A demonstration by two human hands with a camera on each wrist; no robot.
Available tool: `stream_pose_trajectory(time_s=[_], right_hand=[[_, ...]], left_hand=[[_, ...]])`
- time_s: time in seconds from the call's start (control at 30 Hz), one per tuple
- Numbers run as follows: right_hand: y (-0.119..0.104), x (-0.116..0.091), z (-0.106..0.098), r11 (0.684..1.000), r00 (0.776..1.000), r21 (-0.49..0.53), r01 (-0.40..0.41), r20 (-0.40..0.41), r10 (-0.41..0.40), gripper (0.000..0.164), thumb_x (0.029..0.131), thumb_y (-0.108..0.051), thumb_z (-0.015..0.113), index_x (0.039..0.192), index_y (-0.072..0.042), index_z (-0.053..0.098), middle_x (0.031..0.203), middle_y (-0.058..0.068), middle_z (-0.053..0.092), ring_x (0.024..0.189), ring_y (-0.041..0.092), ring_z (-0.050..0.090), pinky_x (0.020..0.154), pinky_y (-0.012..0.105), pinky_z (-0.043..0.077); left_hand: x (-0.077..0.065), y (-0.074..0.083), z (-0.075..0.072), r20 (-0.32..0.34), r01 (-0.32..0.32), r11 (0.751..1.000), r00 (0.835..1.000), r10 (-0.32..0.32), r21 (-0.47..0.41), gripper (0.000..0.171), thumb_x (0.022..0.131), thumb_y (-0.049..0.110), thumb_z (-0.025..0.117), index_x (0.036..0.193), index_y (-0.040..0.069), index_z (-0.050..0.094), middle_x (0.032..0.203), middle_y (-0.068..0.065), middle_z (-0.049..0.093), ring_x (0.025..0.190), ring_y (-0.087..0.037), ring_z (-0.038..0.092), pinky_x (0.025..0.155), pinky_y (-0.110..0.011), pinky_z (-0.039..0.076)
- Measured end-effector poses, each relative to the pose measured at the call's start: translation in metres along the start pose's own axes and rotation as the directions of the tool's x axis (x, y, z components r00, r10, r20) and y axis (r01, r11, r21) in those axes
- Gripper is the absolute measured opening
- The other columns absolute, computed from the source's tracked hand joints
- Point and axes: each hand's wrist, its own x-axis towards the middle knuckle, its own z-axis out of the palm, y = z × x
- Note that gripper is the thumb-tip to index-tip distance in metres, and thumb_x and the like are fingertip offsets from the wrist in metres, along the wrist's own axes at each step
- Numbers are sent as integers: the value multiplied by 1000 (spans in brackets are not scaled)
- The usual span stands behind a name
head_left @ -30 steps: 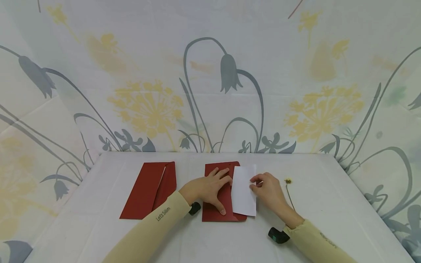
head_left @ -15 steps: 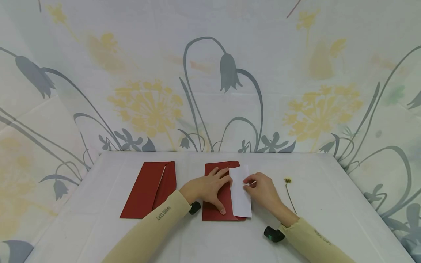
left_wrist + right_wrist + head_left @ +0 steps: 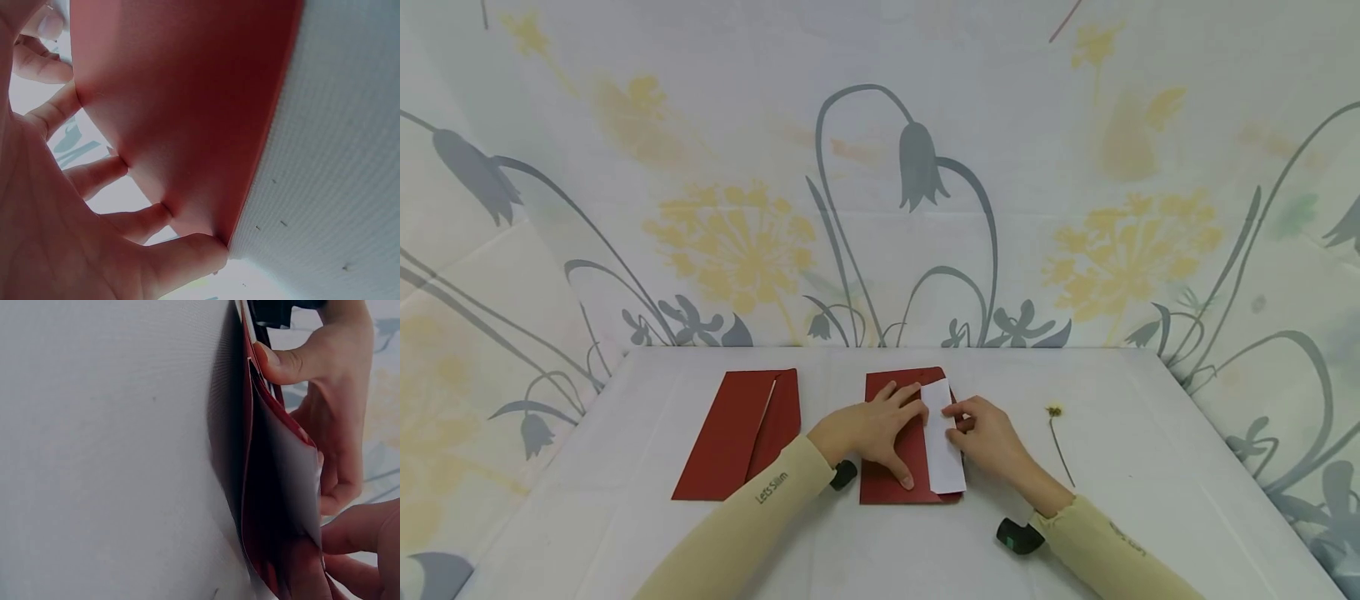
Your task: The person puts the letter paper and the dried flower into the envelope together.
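Left hand, fingers apart, rests on red rectangular paper envelope near far edge of white tabletop; right hand, fingers pinching white rectangular paper.

One left hand, one right hand. Red envelopes: two, one under left hand, second envelope left of that hand. White paper: one, at right hand. Yellow flower: one, right of right hand. Tan sleeves: two. Black wrist cameras: two.
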Motion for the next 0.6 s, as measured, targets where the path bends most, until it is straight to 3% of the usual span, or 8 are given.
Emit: stream_pose_trajectory(time_s=[0.6], right_hand=[[2, 7, 17, 999, 999, 11, -43, 24, 42, 23, 83, -1, 76, 105, -3, 72, 96, 4, 61, 85, 16, 65, 71, 30, 56]], left_hand=[[-3, 2, -4, -6, -10, 1000, 1000, 10, -3, 82, 65, 63, 84, 129, 31, 42, 165, -2, 11, 148, -43, 13, 100, -57, 45]])
